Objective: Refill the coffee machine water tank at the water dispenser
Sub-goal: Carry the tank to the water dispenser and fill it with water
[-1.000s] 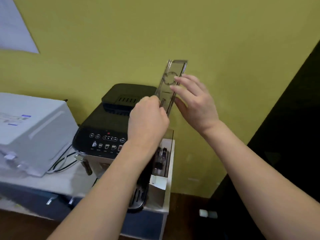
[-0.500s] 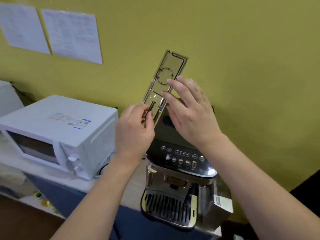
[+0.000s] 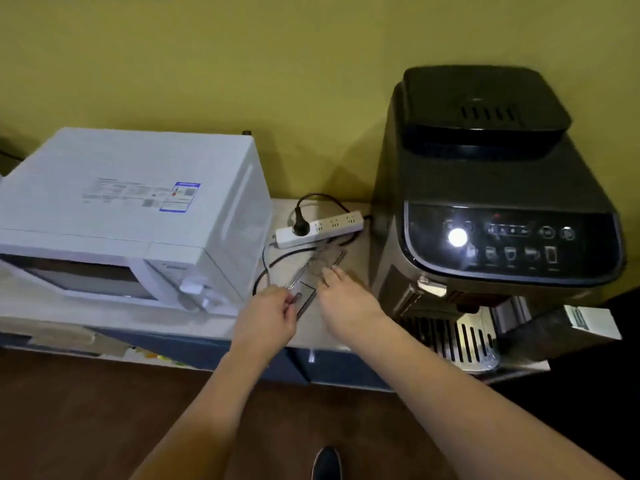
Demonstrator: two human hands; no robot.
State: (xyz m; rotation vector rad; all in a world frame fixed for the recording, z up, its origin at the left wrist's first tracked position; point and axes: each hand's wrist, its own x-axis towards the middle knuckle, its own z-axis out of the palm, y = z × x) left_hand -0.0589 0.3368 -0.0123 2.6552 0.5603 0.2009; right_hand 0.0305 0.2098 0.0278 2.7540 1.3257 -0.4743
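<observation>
The clear lid [image 3: 313, 271] lies long-ways from the power strip [image 3: 320, 228]; its near end is pinched by the left hand [image 3: 268, 315]; the right hand [image 3: 341, 294] is laid open beside it.

Counter [image 3: 332, 327] with microwave [image 3: 131, 216], coffee machine [image 3: 491, 216]

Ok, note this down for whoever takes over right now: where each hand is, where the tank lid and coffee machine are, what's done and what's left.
Left hand: pinching the near end of the clear tank lid.
Right hand: fingers resting on the lid, not gripping.
The lid lies low over the counter, between the microwave and the coffee machine, near the power strip.
Done: lid off the machine.
Left: let go of the lid, pull the tank, fill it at the dispenser, refit both.
</observation>
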